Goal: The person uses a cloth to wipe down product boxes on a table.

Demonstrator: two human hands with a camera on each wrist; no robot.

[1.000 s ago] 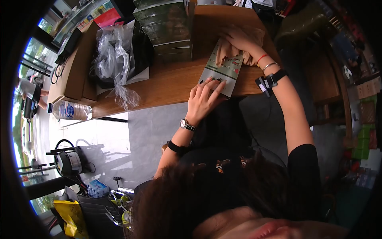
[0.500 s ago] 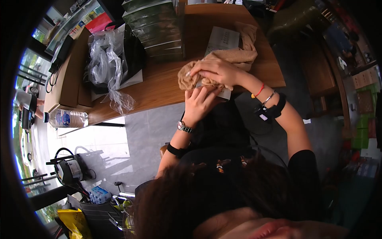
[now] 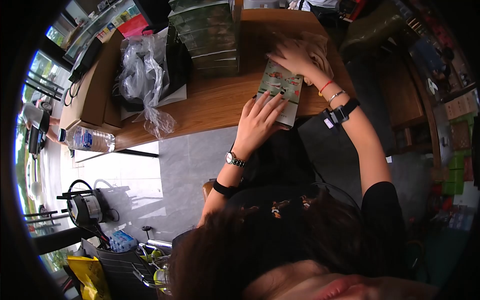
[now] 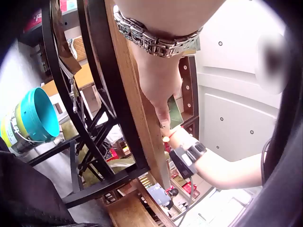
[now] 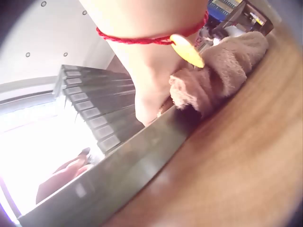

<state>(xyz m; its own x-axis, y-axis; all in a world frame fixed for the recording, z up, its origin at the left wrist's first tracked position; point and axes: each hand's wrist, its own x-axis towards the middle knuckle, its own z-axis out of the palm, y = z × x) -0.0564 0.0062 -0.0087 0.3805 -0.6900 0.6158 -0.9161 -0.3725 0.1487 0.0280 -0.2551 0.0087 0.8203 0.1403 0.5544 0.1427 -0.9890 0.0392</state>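
Observation:
A flat green box (image 3: pixel 282 85) with small printed pictures lies on the wooden table (image 3: pixel 215 97), its pale end at the near edge. My left hand (image 3: pixel 257 120) rests on the near end, fingers stretched over its top from the left side and thumb by the near edge. At the far end my right hand (image 3: pixel 295 60) lies spread and slightly blurred, pressing on the box beside a bunched tan cloth (image 3: pixel 317 47). In the right wrist view, the cloth (image 5: pixel 222 71) bunches against the hand and over the box's side (image 5: pixel 128 175).
A tall stack of wrapped green boxes (image 3: pixel 207 37) stands left of the hands. Further left are crumpled clear plastic (image 3: pixel 142 70), a brown carton (image 3: pixel 95 90) and a water bottle (image 3: pixel 87 139) at the table edge. A turquoise bucket (image 4: pixel 42 113) stands below table height.
Half a second ago the right hand and cloth were gathered at the near end by the left hand; they have since moved to the far end, uncovering the box's printed top.

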